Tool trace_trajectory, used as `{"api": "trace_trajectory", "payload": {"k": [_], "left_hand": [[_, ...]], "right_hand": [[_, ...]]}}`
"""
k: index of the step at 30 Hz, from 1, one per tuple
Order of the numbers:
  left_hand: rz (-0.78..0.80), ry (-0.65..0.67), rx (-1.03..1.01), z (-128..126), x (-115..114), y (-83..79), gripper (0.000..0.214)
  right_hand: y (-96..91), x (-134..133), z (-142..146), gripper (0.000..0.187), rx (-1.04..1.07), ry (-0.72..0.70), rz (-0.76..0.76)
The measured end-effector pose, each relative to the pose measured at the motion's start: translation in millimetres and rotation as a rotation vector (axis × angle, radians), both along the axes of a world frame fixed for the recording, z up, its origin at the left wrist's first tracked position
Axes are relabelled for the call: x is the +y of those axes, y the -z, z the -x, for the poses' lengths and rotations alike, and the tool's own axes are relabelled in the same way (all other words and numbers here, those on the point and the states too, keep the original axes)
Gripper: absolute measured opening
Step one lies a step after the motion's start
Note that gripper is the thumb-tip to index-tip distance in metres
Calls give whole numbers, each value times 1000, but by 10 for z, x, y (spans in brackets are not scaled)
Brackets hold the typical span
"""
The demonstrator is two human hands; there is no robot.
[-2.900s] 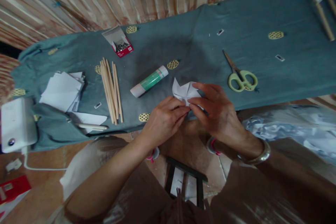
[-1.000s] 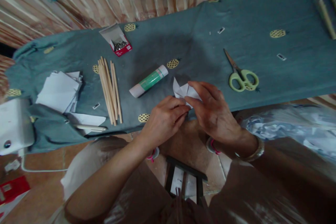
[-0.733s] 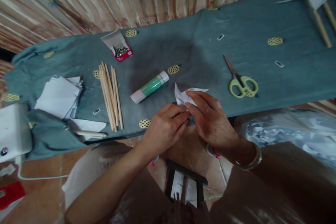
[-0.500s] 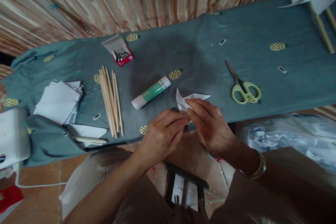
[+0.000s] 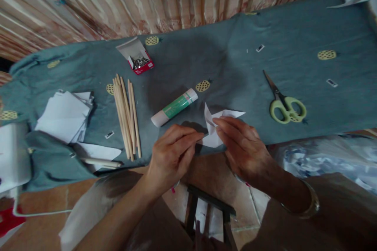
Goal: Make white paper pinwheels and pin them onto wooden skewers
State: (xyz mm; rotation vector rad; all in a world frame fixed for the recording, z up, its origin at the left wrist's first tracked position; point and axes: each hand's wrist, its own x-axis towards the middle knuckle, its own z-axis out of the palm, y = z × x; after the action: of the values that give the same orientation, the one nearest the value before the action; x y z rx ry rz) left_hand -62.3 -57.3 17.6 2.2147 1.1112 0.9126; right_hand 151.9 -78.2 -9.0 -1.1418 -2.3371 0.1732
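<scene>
A folded white paper (image 5: 212,125) with pointed flaps lies at the near edge of the teal cloth (image 5: 229,59). My right hand (image 5: 244,149) rests on it, fingers bent and pressing its right side down. My left hand (image 5: 172,153) reaches in from the left, its thumb and fingers drawn together at the paper's lower left corner. A green and white glue stick (image 5: 174,107) lies just beyond my left hand. Green-handled scissors (image 5: 284,104) lie to the right of my right hand.
A bundle of wooden sticks (image 5: 127,115), a stack of white paper squares (image 5: 66,115) and a small red box of pins (image 5: 136,55) lie on the left. A curtain hangs behind. A black stool frame (image 5: 206,208) stands below; crumpled plastic (image 5: 324,153) lies at right.
The view has shifted, so everything sits lower and further right. My left hand has drawn back a little to the paper's left corner, and more of the paper's flaps shows beyond my right fingers.
</scene>
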Motion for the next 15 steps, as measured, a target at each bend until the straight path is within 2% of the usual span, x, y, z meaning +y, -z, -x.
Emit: {"api": "trace_trajectory", "payload": {"k": [8,15], "left_hand": [[16,-25,-2,54,-22,-43,24],[-58,-44,-21,-45,20,100,23]], "right_hand": [[53,-3,-16,49,-11,-2,-1],[78,-12,8,45,-63,-24,-4]]}}
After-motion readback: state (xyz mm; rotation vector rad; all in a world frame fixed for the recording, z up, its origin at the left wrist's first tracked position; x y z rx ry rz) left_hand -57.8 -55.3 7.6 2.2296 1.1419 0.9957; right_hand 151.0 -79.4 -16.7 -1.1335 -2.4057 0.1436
